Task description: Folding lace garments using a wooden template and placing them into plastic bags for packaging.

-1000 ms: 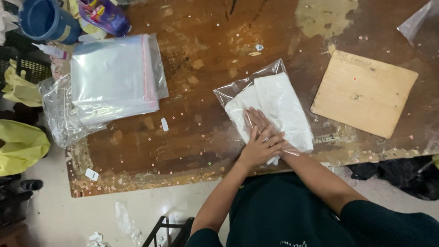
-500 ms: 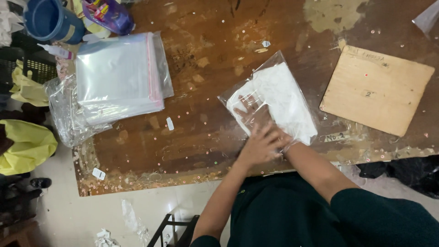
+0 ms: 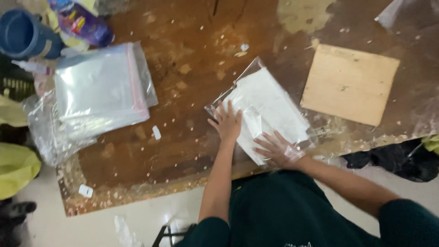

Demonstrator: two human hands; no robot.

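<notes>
A folded white cloth inside a clear plastic bag (image 3: 270, 107) lies tilted on the worn brown table (image 3: 183, 151). My left hand (image 3: 227, 122) rests flat, fingers spread, on the bag's left corner. Lower down, my right hand (image 3: 277, 150) presses flat on the bag's near end by the table edge. Neither hand grips anything; both lie palm down on the bag.
A stack of clear plastic bags with a pink strip (image 3: 98, 91) sits at the left. A square wooden board (image 3: 350, 82) lies to the right. A blue cup (image 3: 25, 34) and colourful packet (image 3: 84, 23) stand at top left. Yellow bags (image 3: 16, 167) lie on the floor.
The hands were overlapped on the bag's near end; now they are apart, the left hand moved up to the bag's left corner. The view has shifted slightly.
</notes>
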